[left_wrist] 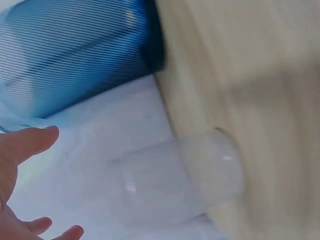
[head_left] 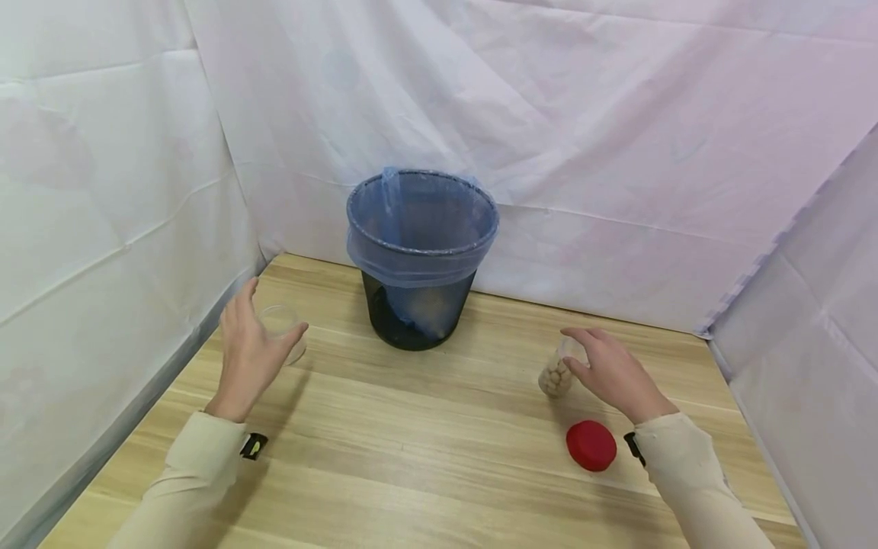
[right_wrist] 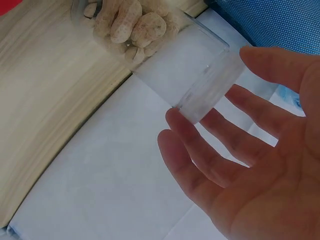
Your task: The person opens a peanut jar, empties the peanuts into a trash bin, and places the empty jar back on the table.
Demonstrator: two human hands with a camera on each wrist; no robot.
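Note:
My left hand [head_left: 248,357] is spread, thumb apart from the fingers, beside a clear jar [left_wrist: 182,177] at the left of the table. That jar looks empty and stands upright, a small gap away from the fingers in the left wrist view. On the right, a clear jar of peanuts in their shells [head_left: 554,379] stands without a lid. Around its open top my right hand [head_left: 613,375] holds its thumb and fingers loosely bent; whether the fingertips touch the rim I cannot tell. A red lid [head_left: 591,445] lies on the table just below that hand.
A black mesh bin [head_left: 418,324] lined with a blue bag [head_left: 420,263] stands at the back of the wooden table [head_left: 384,450], between the two jars. White cloth [head_left: 617,114] hangs behind it and along both sides.

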